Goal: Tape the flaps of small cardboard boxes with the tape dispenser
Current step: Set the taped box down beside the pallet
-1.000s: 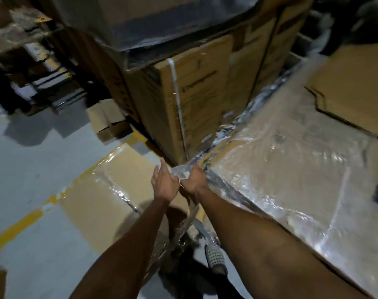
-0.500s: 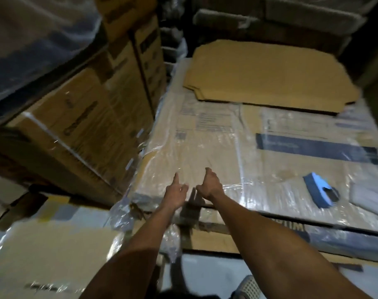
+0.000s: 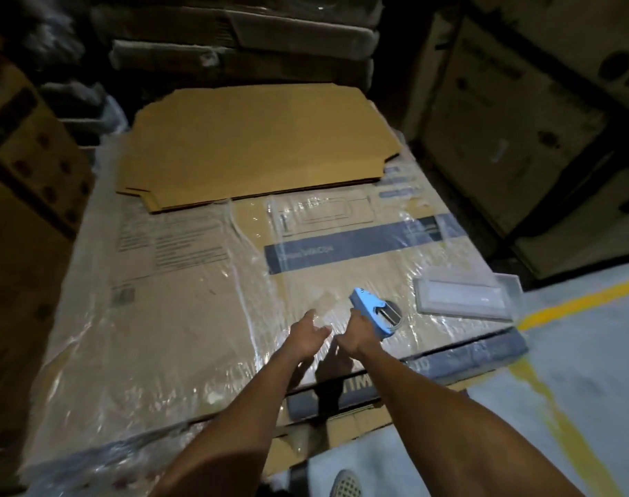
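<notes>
My right hand [image 3: 354, 335] is curling round the blue tape dispenser [image 3: 372, 312], left hand [image 3: 307, 335] relaxed beside it; I'd seat the handle firmly before lifting

One tape dispenser [image 3: 372, 312], two hands [image 3: 307, 335] [image 3: 356, 337], one flattened carton [image 3: 259, 145], perhaps one tray [image 3: 463, 297]

Dim warehouse or storeroom. Large printed cartons [image 3: 514, 113] stacked on all sides; shrink-wrapped flat carton [image 3: 184, 281] serves as work surface, flattened cardboard sheet [image 3: 255, 145] on it. Painted concrete floor [image 3: 585, 360] with yellow line [image 3: 578, 299].
</notes>
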A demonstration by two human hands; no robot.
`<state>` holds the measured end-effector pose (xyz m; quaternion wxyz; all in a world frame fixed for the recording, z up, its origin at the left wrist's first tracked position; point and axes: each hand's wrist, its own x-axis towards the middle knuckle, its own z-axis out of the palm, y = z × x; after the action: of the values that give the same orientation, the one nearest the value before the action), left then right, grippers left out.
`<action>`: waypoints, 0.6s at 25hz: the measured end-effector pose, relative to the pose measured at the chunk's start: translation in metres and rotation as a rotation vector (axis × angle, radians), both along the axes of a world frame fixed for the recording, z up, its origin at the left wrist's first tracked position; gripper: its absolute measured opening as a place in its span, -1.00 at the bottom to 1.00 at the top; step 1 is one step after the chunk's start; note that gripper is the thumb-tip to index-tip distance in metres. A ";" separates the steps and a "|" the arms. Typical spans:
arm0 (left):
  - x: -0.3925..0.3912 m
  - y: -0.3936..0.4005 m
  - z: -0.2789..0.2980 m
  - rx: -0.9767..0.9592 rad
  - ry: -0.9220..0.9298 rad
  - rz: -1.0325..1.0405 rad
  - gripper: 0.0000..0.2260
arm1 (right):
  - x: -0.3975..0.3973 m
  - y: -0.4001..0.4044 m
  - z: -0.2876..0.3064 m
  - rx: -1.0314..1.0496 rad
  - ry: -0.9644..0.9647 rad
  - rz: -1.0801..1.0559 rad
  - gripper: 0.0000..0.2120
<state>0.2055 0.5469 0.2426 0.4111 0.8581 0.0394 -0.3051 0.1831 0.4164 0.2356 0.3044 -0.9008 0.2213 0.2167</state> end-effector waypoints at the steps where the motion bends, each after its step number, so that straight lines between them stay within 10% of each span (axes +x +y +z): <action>1: 0.006 -0.016 -0.004 0.000 0.012 -0.030 -0.39 | 0.006 -0.015 -0.005 -0.021 0.007 -0.019 -0.35; 9: 0.063 -0.090 -0.042 -0.078 0.106 -0.085 -0.47 | 0.046 -0.081 -0.063 0.030 0.118 -0.129 -0.45; 15: 0.097 -0.126 -0.055 0.262 -0.296 -0.343 -0.72 | 0.063 -0.101 -0.081 -0.031 0.176 -0.146 -0.62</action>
<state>0.3023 0.4205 0.1876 0.2398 0.9335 -0.1282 -0.2338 0.2458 0.3153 0.1545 0.2849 -0.8644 0.3155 0.2686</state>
